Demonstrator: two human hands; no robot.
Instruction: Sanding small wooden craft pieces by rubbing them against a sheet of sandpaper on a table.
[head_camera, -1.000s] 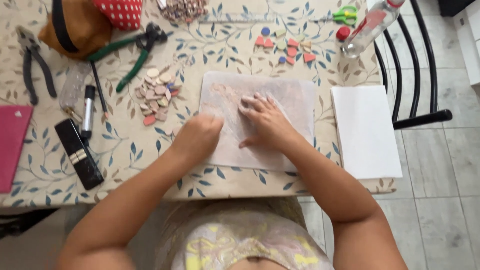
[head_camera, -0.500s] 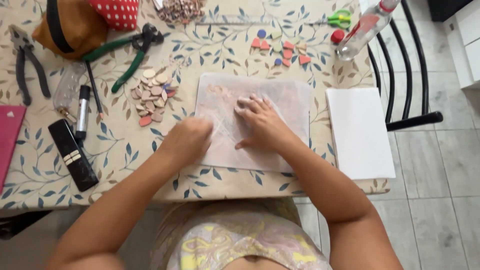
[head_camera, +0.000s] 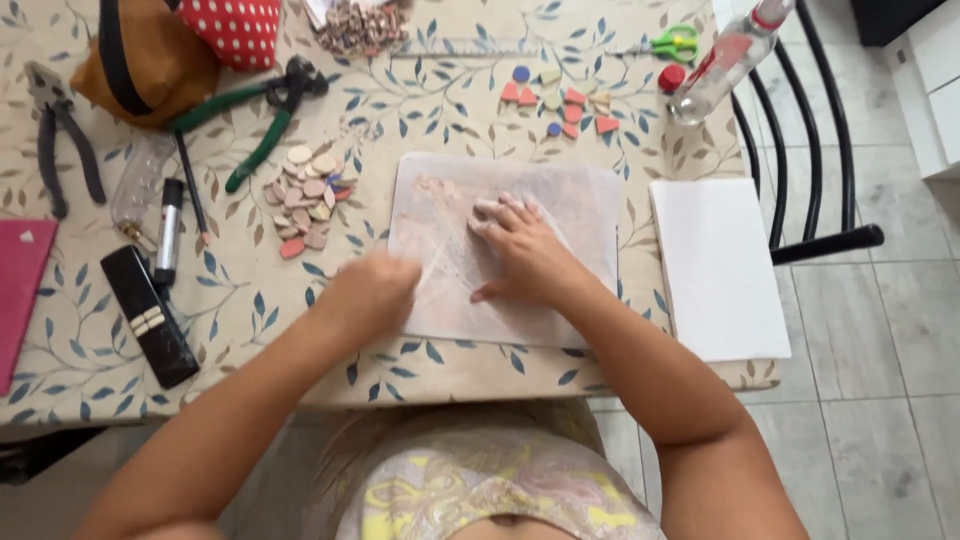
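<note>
Matt, dusty pale board (head_camera: 560, 200), glossy leaf-print tablecloth (head_camera: 250, 310) — smooth white paper (head_camera: 715, 265), clear plastic bottle (head_camera: 725, 62)

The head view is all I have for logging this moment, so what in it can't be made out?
- Left hand: motion-blurred, so its fingers and anything in them cannot be told.
- Pale sheet: the right hand lying flat on it hides the part beneath.
- Pink board: cut off by the left edge.
- Clear bottle: its top cut off by the upper edge.
- Pile of small pieces: cut off by the upper edge.
</note>
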